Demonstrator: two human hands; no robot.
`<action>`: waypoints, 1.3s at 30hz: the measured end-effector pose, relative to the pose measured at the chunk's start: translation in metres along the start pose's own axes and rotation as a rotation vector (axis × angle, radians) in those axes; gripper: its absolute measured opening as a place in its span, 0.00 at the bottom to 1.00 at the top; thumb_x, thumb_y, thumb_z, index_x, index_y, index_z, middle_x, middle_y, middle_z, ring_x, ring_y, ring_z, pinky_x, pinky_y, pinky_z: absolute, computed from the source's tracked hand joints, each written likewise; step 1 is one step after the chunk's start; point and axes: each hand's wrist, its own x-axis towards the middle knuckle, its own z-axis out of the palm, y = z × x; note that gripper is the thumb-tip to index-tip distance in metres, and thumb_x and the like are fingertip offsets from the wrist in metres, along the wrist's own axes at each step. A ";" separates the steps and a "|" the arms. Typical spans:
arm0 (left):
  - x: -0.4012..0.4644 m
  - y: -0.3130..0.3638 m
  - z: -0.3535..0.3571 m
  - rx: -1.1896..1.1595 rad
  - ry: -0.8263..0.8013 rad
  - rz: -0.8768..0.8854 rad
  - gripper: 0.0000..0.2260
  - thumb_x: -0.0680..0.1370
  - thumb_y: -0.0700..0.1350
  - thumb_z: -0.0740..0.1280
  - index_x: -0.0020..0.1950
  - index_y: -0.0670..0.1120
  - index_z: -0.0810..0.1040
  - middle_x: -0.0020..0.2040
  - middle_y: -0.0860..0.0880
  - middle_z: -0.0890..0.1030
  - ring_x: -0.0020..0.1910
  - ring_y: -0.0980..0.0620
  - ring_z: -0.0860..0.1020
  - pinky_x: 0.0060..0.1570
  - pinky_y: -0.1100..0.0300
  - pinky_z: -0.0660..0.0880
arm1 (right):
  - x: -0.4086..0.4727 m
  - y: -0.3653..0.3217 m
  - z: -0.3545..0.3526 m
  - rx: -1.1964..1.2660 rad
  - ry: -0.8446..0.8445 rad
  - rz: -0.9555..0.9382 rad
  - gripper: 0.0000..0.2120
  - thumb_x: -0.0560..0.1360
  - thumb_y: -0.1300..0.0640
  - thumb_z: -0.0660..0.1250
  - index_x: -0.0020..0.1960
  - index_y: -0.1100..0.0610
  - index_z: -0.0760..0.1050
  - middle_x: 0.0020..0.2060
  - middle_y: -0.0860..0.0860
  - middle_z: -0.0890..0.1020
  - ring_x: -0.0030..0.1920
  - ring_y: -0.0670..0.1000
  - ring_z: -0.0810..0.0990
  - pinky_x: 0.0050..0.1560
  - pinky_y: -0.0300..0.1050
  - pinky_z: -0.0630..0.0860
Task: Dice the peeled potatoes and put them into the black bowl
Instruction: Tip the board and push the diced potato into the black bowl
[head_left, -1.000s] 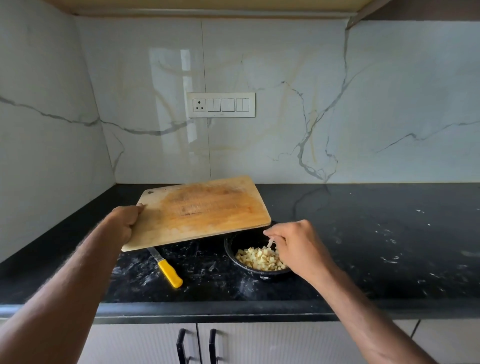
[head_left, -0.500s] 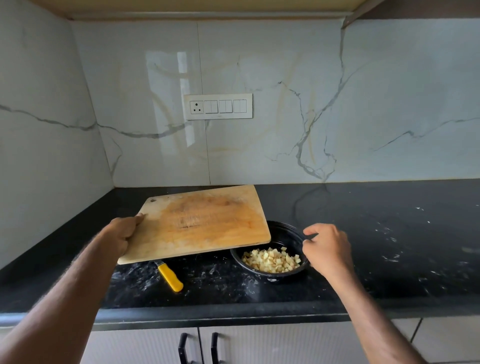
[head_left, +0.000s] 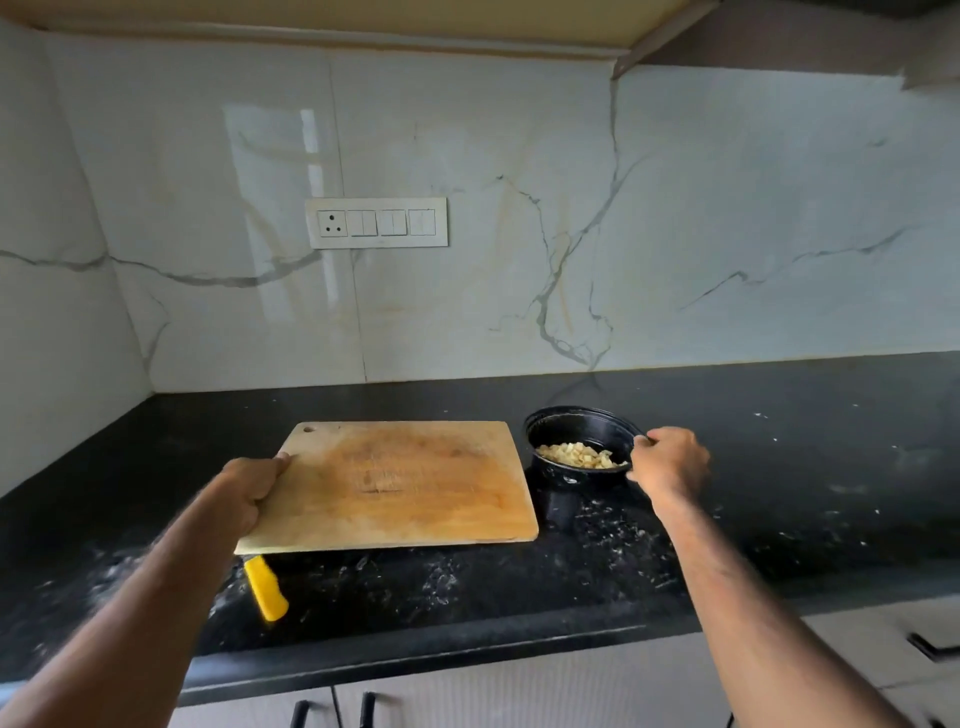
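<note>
- Compared with a second earlier, the cutting board (head_left: 387, 486) had come off the bowl and levelled out, and the black bowl (head_left: 579, 452) had slid out to the right, clear of the board's edge. The right hand had gone from dropping in bits of potato to holding the rim.
- Far left: the left hand (head_left: 248, 488) gripped the board's left edge, fingers (head_left: 280, 460) clenched around it, thumb on top. The board looked bare, just stained and scored, with nothing left to cut on it.
- Poking out under the board's near-left corner was the yellow knife handle (head_left: 266, 587); the blade was hidden beneath.
- Middle right: the diced potatoes (head_left: 582, 456) sat in the black bowl, just beside the board's right edge on the dark desk (head_left: 779, 467).
- Right: the right hand (head_left: 667, 462) was pinching the bowl's right rim, fingers closed on it.
- My take: the dicing's basically done, and this was the tidy-up. To do it well, I'd set the board down flat without trapping the knife blade, and keep the bowl level while moving it so no cubes hop out.
- No brands or readable writing anywhere; the switch plate (head_left: 376, 222) on the wall was plain.
</note>
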 end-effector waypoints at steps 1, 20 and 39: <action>0.001 0.002 0.003 0.009 0.002 0.003 0.17 0.81 0.51 0.68 0.58 0.37 0.77 0.53 0.37 0.81 0.53 0.38 0.80 0.63 0.43 0.75 | -0.003 -0.002 0.002 0.023 -0.009 -0.014 0.12 0.77 0.55 0.69 0.37 0.57 0.80 0.32 0.54 0.82 0.31 0.55 0.83 0.35 0.46 0.82; 0.006 -0.007 0.033 0.495 -0.012 0.353 0.12 0.80 0.48 0.70 0.53 0.38 0.80 0.46 0.41 0.80 0.44 0.44 0.80 0.40 0.55 0.75 | -0.033 0.010 0.022 -0.076 -0.005 -0.325 0.34 0.68 0.34 0.74 0.61 0.60 0.75 0.57 0.60 0.75 0.53 0.58 0.77 0.48 0.48 0.74; -0.017 -0.051 -0.018 0.174 0.335 0.771 0.03 0.81 0.44 0.67 0.50 0.47 0.81 0.42 0.52 0.81 0.41 0.54 0.79 0.41 0.59 0.75 | -0.191 -0.073 0.054 0.042 -0.332 -1.063 0.06 0.76 0.53 0.70 0.46 0.53 0.74 0.40 0.48 0.80 0.39 0.48 0.78 0.42 0.47 0.80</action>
